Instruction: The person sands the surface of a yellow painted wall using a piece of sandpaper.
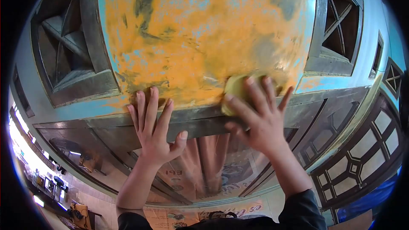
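Observation:
An orange wall panel (187, 51) with blue and dark patches fills the upper middle. Against its lower right part lies a yellow-green round pad (233, 91), partly covered by my right hand (260, 119), whose fingers are spread over it and press it to the surface. Left of the pad, my left hand (153, 132) has its fingers apart, with the tips on the panel's lower edge and nothing held. A dark wooden frame (200, 121) runs along beneath the panel, behind both hands.
Wooden vents with crossed bars stand at the left (70, 38) and right (341, 21) of the panel. Glass panes with a printed banner (243, 172) lie below. A door with pale panes (362, 157) is at the right; a brown chair (81, 215) is at lower left.

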